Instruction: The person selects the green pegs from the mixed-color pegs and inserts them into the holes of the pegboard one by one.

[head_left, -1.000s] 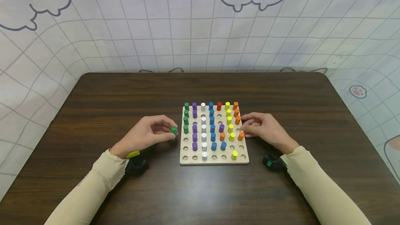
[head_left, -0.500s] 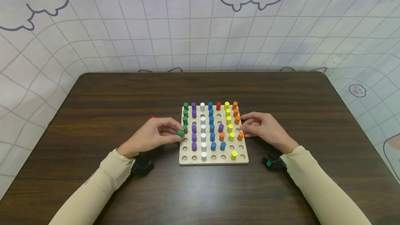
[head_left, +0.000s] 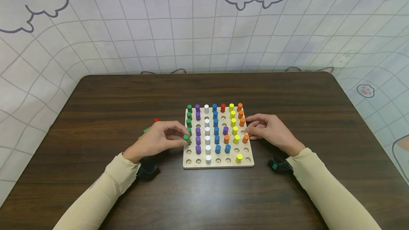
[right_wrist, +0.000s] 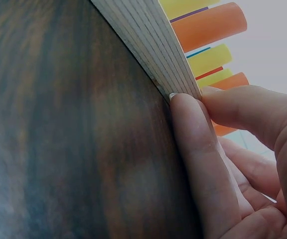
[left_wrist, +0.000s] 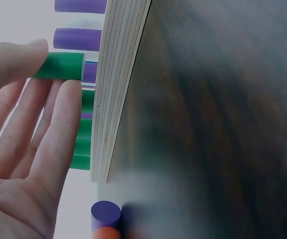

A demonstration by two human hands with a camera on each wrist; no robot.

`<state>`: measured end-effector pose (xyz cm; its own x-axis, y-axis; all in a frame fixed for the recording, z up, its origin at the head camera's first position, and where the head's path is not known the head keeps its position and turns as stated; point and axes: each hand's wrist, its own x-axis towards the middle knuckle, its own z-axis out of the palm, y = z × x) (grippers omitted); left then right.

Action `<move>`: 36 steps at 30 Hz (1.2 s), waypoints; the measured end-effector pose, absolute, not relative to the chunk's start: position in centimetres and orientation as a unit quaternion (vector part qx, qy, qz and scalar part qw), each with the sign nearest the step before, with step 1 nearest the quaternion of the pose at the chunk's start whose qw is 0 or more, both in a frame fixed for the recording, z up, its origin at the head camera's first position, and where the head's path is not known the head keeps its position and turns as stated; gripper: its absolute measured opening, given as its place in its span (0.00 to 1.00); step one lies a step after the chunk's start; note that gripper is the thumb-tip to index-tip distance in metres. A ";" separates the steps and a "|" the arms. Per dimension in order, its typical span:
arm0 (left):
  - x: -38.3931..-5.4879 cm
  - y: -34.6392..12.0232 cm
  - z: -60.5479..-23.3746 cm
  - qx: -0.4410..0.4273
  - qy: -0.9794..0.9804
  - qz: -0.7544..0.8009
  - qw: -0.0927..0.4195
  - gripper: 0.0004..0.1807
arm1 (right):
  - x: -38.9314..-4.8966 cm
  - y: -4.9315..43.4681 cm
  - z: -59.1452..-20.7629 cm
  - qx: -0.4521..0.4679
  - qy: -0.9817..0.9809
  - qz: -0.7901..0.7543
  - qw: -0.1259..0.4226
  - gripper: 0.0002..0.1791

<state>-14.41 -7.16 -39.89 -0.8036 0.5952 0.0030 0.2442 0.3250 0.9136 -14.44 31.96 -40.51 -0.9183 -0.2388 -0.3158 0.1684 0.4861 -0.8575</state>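
Note:
My left hand [head_left: 159,138] pinches a green peg [head_left: 186,138] between thumb and fingers over the left edge of the wooden pegboard [head_left: 213,164]. In the left wrist view a small gap shows between the green peg [left_wrist: 64,65] and the board's face. Several green pegs [head_left: 189,115] stand in the board's leftmost column, just beyond the held one. On the other side my right hand [head_left: 271,132] grips the board's right edge. The right wrist view shows its thumb on the board's top and a finger along the layered side [right_wrist: 156,55].
Purple, white, blue, red, yellow and orange pegs stand upright in the board. Behind my left hand, a red peg [head_left: 156,120] and green pegs [head_left: 146,130] lie partly hidden. A purple peg [left_wrist: 106,214] and an orange one [left_wrist: 106,233] are on the table in the left wrist view.
My left hand has moved right with the green peg, from beside the board to over its left column. Loose red and green pegs behind it came into view. My right hand stays put.

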 end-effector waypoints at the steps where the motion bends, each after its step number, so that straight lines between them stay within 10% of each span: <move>1: -14.4 -7.1 -39.9 0.264 0.797 0.516 0.170 0.13 | -14.4 32.0 -40.5 -0.021 0.838 -0.507 0.201 0.30; 36: -14.7 -8.3 -38.8 0.261 0.831 0.468 0.147 0.11 | -14.3 31.8 -40.6 -0.022 0.840 -0.504 0.198 0.31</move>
